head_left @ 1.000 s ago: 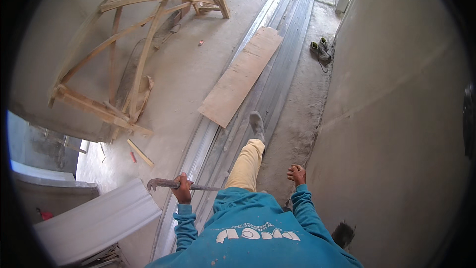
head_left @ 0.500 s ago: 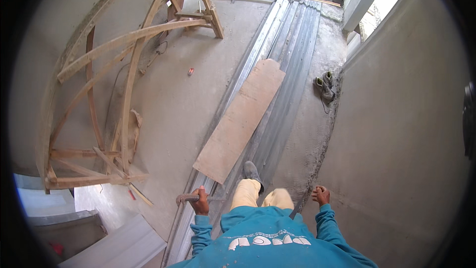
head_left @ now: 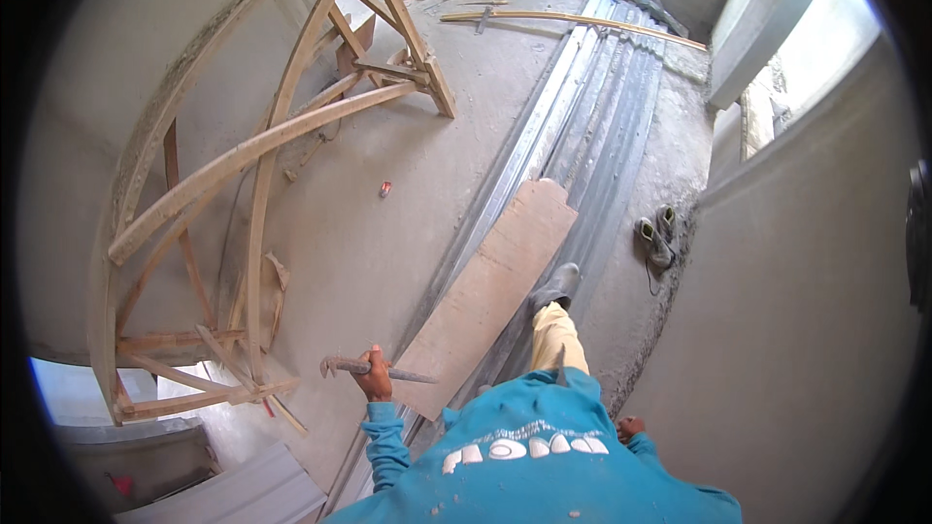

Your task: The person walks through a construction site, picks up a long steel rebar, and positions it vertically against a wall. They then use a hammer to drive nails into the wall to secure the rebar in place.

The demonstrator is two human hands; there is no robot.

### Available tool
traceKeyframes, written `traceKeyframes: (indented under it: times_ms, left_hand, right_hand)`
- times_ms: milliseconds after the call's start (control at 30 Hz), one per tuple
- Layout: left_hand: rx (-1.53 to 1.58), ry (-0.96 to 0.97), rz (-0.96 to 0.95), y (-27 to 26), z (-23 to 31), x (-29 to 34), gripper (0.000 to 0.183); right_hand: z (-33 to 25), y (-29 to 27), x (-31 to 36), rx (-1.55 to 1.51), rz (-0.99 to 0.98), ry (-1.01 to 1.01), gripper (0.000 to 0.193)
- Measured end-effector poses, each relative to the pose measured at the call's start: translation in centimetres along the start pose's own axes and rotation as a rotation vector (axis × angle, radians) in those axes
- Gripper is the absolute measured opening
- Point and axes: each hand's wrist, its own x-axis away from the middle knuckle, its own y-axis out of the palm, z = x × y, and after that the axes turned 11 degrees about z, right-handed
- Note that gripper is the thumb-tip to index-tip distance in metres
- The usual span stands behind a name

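My left hand (head_left: 375, 376) is closed around a crowbar (head_left: 416, 376), a grey-brown bar held level, its hooked end to the left and its narrow end over the plywood. My right hand (head_left: 631, 426) hangs by my right side, partly behind my sleeve. Its fingers look curled; what they hold, if anything, is hidden. Ahead of me a long plywood sheet (head_left: 490, 286) lies on corrugated metal sheets (head_left: 607, 102). One shoe (head_left: 555, 287) of mine is planted at the plywood's right edge.
A curved timber frame (head_left: 277, 131) stands on the left. A pair of shoes (head_left: 657, 241) lies by the right wall (head_left: 777, 311). A long bamboo pole (head_left: 573, 17) crosses the sheets' far end. A small red item (head_left: 385, 189) is on the floor. Grey panels (head_left: 238, 490) lie lower left.
I have stepped with one leg stretched out along the plywood's right edge. My left hand has shifted slightly left with the crowbar; my right hand has dropped back closer to my body.
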Motion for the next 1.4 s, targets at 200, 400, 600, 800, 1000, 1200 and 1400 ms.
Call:
traceKeyframes:
  times_ms: [200,400,600,800,1000,1200,1400]
  left_hand:
    - [-0.126,0.067,0.081,13.2,5.9,-7.3,0.039]
    - [-0.044,0.002,0.231,23.1,12.2,-9.0,0.044]
    - [0.124,0.032,0.425,33.9,16.6,-14.2,0.044]
    - [0.219,0.034,0.613,52.3,20.6,-25.7,0.039]
    - [0.005,0.172,0.338,75.0,30.6,-37.3,0.044]
    - [0.045,0.269,-0.043,91.6,46.0,-45.6,0.036]
    - [0.659,0.093,-0.34,101.9,58.8,-56.6,0.033]
  right_hand:
    - [-30.3,-11.7,-9.7,0.093,0.378,-0.668,0.024]
    - [-61.2,-20.0,-8.4,-0.096,0.296,-0.886,0.033]
    - [-82.9,-17.0,-6.5,-0.183,0.028,-1.004,0.031]
    - [-106.3,-5.6,-7.7,-0.174,-0.107,-1.313,0.029]
    - [-126.1,0.6,-4.0,0.233,-0.005,-1.689,0.019]
    - [-139.7,-1.3,-0.5,0.207,0.17,-1.495,0.032]
    - [-155.0,5.9,5.1,0.39,0.054,-1.636,0.077]
